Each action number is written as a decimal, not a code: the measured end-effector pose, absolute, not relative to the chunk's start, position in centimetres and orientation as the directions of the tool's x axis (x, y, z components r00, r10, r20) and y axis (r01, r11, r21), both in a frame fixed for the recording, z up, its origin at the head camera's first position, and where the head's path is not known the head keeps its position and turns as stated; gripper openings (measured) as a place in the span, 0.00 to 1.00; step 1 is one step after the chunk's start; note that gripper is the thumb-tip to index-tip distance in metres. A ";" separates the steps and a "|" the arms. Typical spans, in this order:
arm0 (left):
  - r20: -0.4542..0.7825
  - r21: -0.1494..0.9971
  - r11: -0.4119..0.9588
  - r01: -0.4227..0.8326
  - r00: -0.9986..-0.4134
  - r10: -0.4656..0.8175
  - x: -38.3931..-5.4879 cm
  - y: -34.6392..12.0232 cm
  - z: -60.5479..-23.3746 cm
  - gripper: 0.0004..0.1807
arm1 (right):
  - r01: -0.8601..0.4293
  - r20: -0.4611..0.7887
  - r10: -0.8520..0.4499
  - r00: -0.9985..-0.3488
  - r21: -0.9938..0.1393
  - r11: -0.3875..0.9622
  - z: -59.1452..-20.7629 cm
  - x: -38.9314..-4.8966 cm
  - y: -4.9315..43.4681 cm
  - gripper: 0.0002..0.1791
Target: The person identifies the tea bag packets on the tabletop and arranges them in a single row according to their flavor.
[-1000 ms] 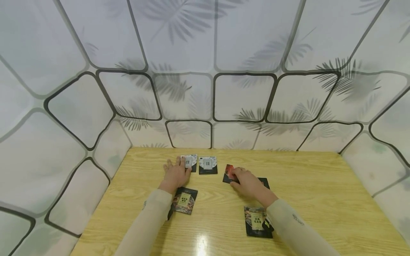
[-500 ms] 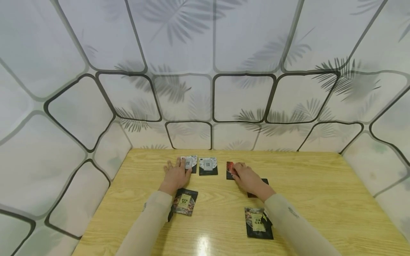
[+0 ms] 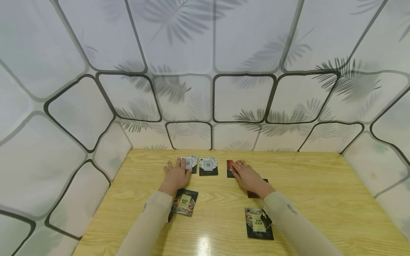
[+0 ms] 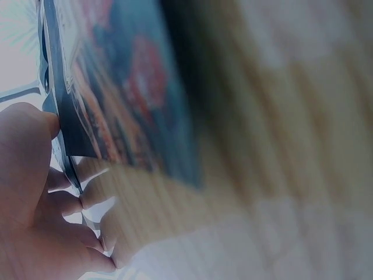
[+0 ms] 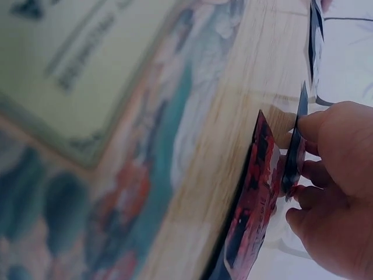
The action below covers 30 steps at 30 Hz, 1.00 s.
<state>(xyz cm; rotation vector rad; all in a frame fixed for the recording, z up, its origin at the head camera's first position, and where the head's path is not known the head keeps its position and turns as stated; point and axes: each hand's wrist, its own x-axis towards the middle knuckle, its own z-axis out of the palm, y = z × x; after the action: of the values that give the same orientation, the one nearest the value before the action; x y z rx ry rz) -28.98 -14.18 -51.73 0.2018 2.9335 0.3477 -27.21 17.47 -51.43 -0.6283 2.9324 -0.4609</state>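
Observation:
My left hand [image 3: 175, 177] lies with spread fingers over the left part of a white-and-black sachet [image 3: 193, 162] at the back of the table. A matching sachet [image 3: 208, 166] lies flat just to its right. Farther right, my right hand [image 3: 247, 175] rests its fingers on a red-and-black sachet [image 3: 229, 168], covering much of it. In the right wrist view, the thumb [image 5: 315, 125] touches this sachet's near edge. A second red-and-black sachet [image 5: 256, 204] lies on the near side of that hand, partly under the wrist in the head view.
A dark sachet with a yellowish label [image 3: 184, 202] lies beside the left forearm, near another mostly hidden one [image 3: 170, 215]. By the right sleeve lies a larger dark sachet [image 3: 258, 224]. Patterned fabric walls [image 3: 243, 99] enclose the wooden table [image 3: 320, 192] at the back and sides.
My right hand has shifted the red sachet slightly away from me and turned it straight, level with the white ones; its fingers now lie flatter. The left hand has stayed in place.

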 end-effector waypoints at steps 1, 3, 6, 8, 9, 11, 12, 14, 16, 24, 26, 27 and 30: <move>-0.161 0.243 0.963 0.113 -0.975 0.155 -29.0 -14.2 -51.7 0.39 | -0.382 -0.041 -0.415 -0.909 -0.316 0.868 -51.5 -27.3 17.5 0.28; -0.158 0.242 0.964 0.114 -0.975 0.155 -28.9 -14.1 -51.7 0.39 | -0.381 -0.043 -0.416 -0.909 -0.321 0.867 -51.6 -27.4 17.5 0.28; -0.157 0.239 0.964 0.115 -0.975 0.155 -28.9 -14.1 -51.6 0.39 | -0.383 -0.046 -0.419 -0.907 -0.325 0.865 -51.7 -27.5 17.6 0.28; -0.157 0.238 0.964 0.115 -0.975 0.155 -28.9 -14.1 -51.6 0.39 | -0.385 -0.049 -0.422 -0.905 -0.326 0.863 -51.8 -27.6 17.6 0.28; -0.157 0.236 0.965 0.115 -0.975 0.155 -28.8 -14.1 -51.6 0.39 | -0.388 -0.048 -0.425 -0.904 -0.325 0.862 -51.8 -27.6 17.6 0.28; -0.155 0.235 0.965 0.115 -0.976 0.155 -28.8 -14.1 -51.6 0.39 | -0.393 -0.046 -0.429 -0.902 -0.326 0.860 -51.8 -27.7 17.7 0.27; -0.153 0.235 0.965 0.116 -0.976 0.154 -28.8 -14.1 -51.6 0.39 | -0.395 -0.043 -0.432 -0.901 -0.328 0.858 -51.7 -27.7 17.7 0.27; -0.151 0.236 0.965 0.116 -0.976 0.154 -28.8 -14.1 -51.6 0.39 | -0.399 -0.038 -0.436 -0.899 -0.334 0.854 -51.7 -27.7 17.7 0.27; -0.150 0.236 0.965 0.115 -0.977 0.153 -28.8 -14.1 -51.6 0.39 | -0.400 -0.037 -0.437 -0.899 -0.342 0.850 -51.6 -27.7 17.8 0.27; -0.155 0.245 0.963 0.111 -0.976 0.152 -28.8 -14.1 -51.5 0.39 | -0.395 -0.055 -0.435 -0.899 -0.329 0.858 -51.3 -27.8 17.6 0.28; -0.152 0.246 0.963 0.111 -0.977 0.152 -28.8 -14.1 -51.5 0.39 | -0.392 -0.059 -0.433 -0.899 -0.331 0.859 -51.3 -27.8 17.5 0.28; -0.154 0.246 0.963 0.111 -0.976 0.152 -28.8 -14.1 -51.5 0.39 | -0.392 -0.059 -0.434 -0.899 -0.331 0.858 -51.2 -27.8 17.5 0.28; -0.154 0.245 0.963 0.113 -0.976 0.153 -28.8 -14.1 -51.5 0.39 | -0.395 -0.052 -0.434 -0.900 -0.326 0.859 -51.2 -27.8 17.6 0.28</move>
<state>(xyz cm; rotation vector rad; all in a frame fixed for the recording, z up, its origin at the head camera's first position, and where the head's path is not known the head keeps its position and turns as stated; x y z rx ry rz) -28.84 -14.12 -51.54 0.2009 2.9410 0.3531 -27.80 17.62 -51.22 -0.6515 2.9090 -0.4712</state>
